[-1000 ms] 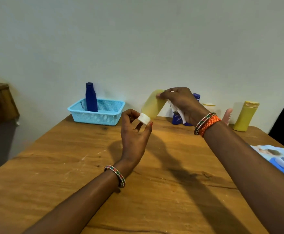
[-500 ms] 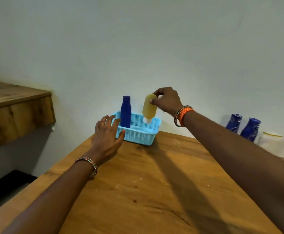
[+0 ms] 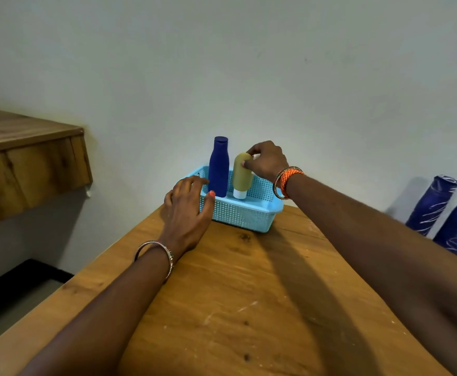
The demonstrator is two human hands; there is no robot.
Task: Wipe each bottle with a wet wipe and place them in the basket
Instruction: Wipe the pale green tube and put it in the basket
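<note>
A light blue mesh basket [image 3: 245,213] stands at the far edge of the wooden table [image 3: 249,308], against the wall. Inside it a dark blue bottle [image 3: 218,169] stands upright at the left. Beside it a yellow bottle [image 3: 242,175] stands on its white cap. My right hand [image 3: 268,161] pinches the yellow bottle's upper end with thumb and fingers. A bit of white, perhaps the wipe, shows under those fingers. My left hand [image 3: 188,213] has its fingers straight against the basket's left front corner.
Two dark blue bottles [image 3: 450,213] with white streaks lean at the wall on the far right. A wooden shelf [image 3: 29,161] juts out at the left, above the dark floor beyond the table's left edge.
The yellow bottle came down from above the basket and now stands in it next to the blue bottle. My left hand reached forward onto the basket's corner. The view moved closer and left.
</note>
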